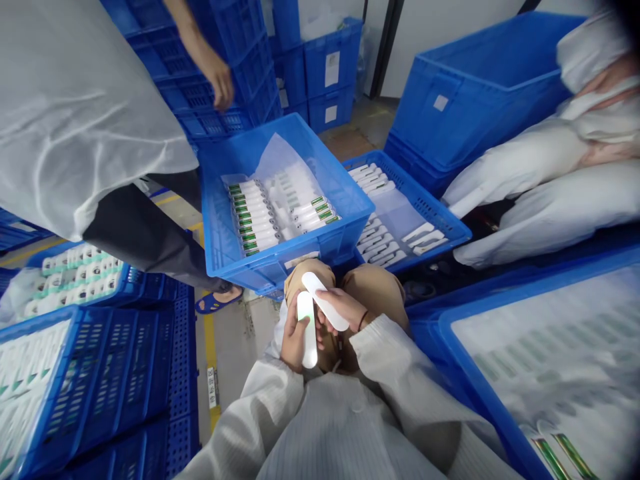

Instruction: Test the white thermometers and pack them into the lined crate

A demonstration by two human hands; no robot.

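Observation:
Over my lap, my left hand [292, 341] is closed round a long white plastic piece with rounded ends [311, 343], its thumb lying across the face. A second white piece of similar shape [327, 307] is gripped in my right hand [350, 308], slanting from upper left to lower right. The upper parts of the two pieces come close together; whether they touch I cannot tell. Just beyond my knees stands a blue crate [290, 257], holding rows of white pieces with green-and-gold ends [255, 213] and a translucent sheet [285, 157].
A lower blue crate [453, 233] with white pieces sits right of the middle one. Another crate [450, 340] is close by my right side. Stacked crates [120, 373] stand left. A co-worker's hand [217, 80] hangs at upper left; another person in white sits at right.

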